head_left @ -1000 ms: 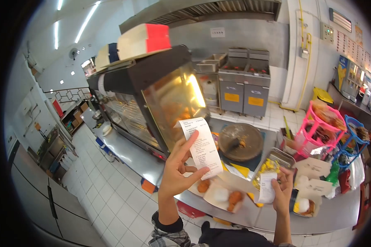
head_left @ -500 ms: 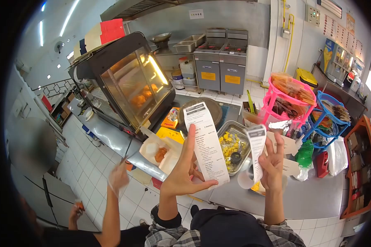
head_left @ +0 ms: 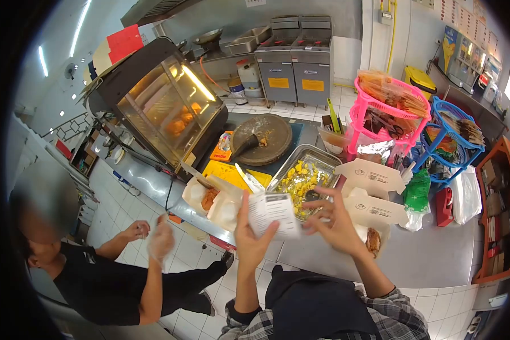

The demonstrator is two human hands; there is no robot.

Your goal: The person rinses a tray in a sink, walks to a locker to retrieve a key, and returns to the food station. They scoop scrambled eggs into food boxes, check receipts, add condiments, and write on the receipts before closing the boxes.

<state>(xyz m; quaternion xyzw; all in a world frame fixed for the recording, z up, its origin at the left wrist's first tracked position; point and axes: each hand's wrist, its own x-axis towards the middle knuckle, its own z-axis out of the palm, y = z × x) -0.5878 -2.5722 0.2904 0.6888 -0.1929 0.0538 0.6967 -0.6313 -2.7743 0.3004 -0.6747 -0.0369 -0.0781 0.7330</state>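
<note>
My left hand (head_left: 250,238) grips a printed paper receipt (head_left: 273,214) between thumb and fingers, in front of my body above the counter's near edge. The paper looks folded or doubled, partly blurred. Just right of it, my right hand (head_left: 339,228) is open with fingers apart, near the receipt's right edge. Behind the hands lies a steel tray (head_left: 279,180) with yellow diced pieces and a small dark round thing. Open white takeaway boxes stand on both sides: the left box (head_left: 225,211) and the right box (head_left: 374,207), each with a browned fried piece inside.
A wide stone mortar (head_left: 277,133) with a dark pestle, a yellow board (head_left: 226,173) and a knife stand behind. Left is a lit glass food warmer (head_left: 170,107). Pink (head_left: 357,122) and blue (head_left: 424,158) basket racks stand right. A co-worker (head_left: 105,277) with plastic-gloved hand is left.
The receipt in my left hand came down and now looks shorter, folded. My right hand moved left, fingers spread; the separate slip it held no longer shows there. The view tilted down.
</note>
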